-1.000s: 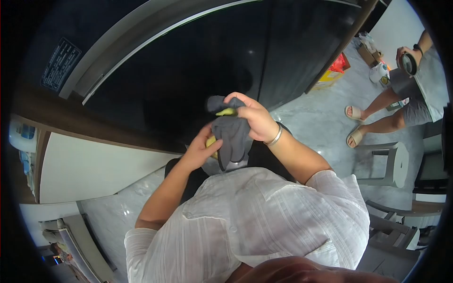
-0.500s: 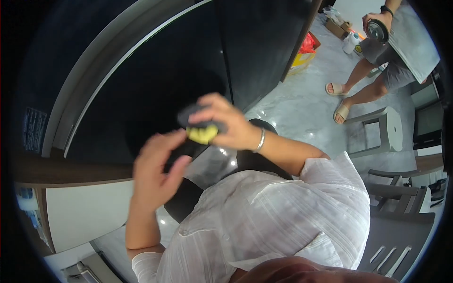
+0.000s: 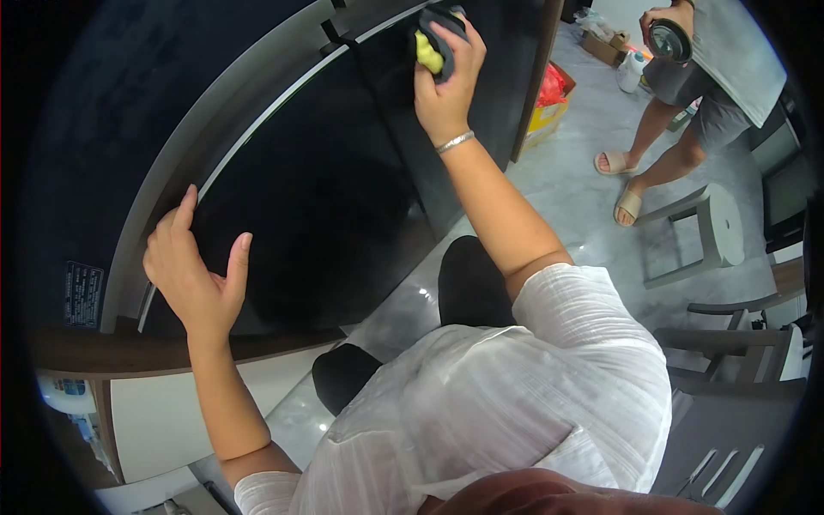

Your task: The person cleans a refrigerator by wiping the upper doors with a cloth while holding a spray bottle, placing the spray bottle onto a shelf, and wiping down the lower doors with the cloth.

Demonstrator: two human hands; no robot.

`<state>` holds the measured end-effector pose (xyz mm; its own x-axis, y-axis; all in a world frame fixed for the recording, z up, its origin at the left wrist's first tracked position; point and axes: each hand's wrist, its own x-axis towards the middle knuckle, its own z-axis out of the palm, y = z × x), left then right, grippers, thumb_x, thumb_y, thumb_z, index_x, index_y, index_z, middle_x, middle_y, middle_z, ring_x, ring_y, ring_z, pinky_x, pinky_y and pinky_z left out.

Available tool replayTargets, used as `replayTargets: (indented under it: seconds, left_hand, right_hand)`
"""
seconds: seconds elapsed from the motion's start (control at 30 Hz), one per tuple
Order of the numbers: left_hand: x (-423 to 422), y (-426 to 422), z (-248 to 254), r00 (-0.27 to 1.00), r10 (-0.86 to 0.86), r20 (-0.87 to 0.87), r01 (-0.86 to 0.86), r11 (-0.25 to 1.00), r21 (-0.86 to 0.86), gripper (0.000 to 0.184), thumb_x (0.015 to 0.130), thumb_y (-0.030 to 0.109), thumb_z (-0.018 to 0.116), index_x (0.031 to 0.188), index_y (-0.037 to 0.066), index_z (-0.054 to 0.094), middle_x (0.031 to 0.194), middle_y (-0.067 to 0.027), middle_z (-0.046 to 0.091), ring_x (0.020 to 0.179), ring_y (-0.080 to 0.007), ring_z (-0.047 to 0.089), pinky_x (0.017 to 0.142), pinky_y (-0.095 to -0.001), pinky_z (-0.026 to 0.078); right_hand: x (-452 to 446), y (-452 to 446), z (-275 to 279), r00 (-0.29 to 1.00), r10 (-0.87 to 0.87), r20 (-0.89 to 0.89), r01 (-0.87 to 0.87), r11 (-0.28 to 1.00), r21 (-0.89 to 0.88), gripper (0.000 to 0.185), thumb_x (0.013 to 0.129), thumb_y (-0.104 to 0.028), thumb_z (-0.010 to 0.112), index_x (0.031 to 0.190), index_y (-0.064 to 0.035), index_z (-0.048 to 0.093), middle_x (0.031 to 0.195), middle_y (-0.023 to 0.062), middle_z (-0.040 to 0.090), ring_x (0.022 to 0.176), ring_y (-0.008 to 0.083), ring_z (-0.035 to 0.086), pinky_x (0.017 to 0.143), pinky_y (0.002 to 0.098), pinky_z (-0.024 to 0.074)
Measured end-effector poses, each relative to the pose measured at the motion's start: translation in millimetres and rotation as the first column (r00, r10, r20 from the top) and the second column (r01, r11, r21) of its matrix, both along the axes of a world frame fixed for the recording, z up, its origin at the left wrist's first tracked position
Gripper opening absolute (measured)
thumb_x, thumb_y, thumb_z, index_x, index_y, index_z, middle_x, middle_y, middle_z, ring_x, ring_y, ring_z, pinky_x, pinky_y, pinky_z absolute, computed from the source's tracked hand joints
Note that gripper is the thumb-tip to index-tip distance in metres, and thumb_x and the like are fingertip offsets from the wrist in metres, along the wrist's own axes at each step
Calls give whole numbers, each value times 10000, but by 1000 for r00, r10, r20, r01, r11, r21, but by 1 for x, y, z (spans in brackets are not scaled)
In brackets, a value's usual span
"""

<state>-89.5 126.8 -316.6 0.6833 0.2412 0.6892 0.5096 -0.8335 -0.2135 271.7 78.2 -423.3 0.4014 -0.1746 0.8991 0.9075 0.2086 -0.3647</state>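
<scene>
My right hand [image 3: 451, 81], with a silver bracelet at its wrist, is wrapped round a dark grey cloth [image 3: 444, 24]. Yellow material [image 3: 427, 53] shows between the cloth and my thumb. This hand is against the glossy black panel [image 3: 300, 206], close to its upper edge. At the left, my left hand [image 3: 196, 266] is spread, its fingertips at the metal edge strip of the panel and its thumb apart from the fingers. Nothing is held in it.
At the upper right stands a person [image 3: 687, 112] in sandals with a round object in one hand. Nearby are a grey stool [image 3: 711, 225], a yellow box [image 3: 546, 120] with a red bag and a dark chair [image 3: 730, 429]. Bottles [image 3: 69, 395] sit on the left shelf.
The cloth and yellow material, earlier between both my hands, have moved up and right in my right hand. My left hand has moved away left to the panel's edge.
</scene>
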Motion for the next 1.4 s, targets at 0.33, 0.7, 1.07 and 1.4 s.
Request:
replayTargets:
  seconds: [0.33,0.7,1.07,1.4]
  left_hand:
    - [0,-4,3,999,3,-37,-4,1000,-21,730,828,399,786,1422,62,527,1242,-148,605,1132,-320,563,1030,-426,349]
    - [-1,11,37,978,-132,-159,105,980,-167,498,844,227,796,1233,-20,607,1132,-203,674,993,-371,665,885,-398,514]
    - [8,11,35,958,-46,-284,19,995,-98,676,812,398,797,1293,-8,552,1152,-214,642,1023,-410,626,896,-437,494]
    - [10,13,35,949,-37,-312,15,997,-71,693,815,409,794,1300,-14,536,1131,-224,637,988,-411,632,870,-444,495]
  right_hand:
    - [-56,-16,-195,737,-42,-674,-137,968,-210,585,845,4,643,1395,-61,455,1495,265,334,1422,432,325,1182,476,270]
    - [-45,7,14,973,128,193,-103,986,-135,550,705,-180,786,1241,-203,667,1516,129,444,1467,450,314,1163,595,248]
    - [-36,-20,-105,981,190,-36,-192,935,-297,584,774,-99,734,1336,-157,584,1569,173,365,1498,484,238,1197,629,191]
    - [252,-20,27,949,-258,-183,266,964,18,409,980,-176,566,1361,-26,564,1386,245,530,1325,404,474,1129,424,365]
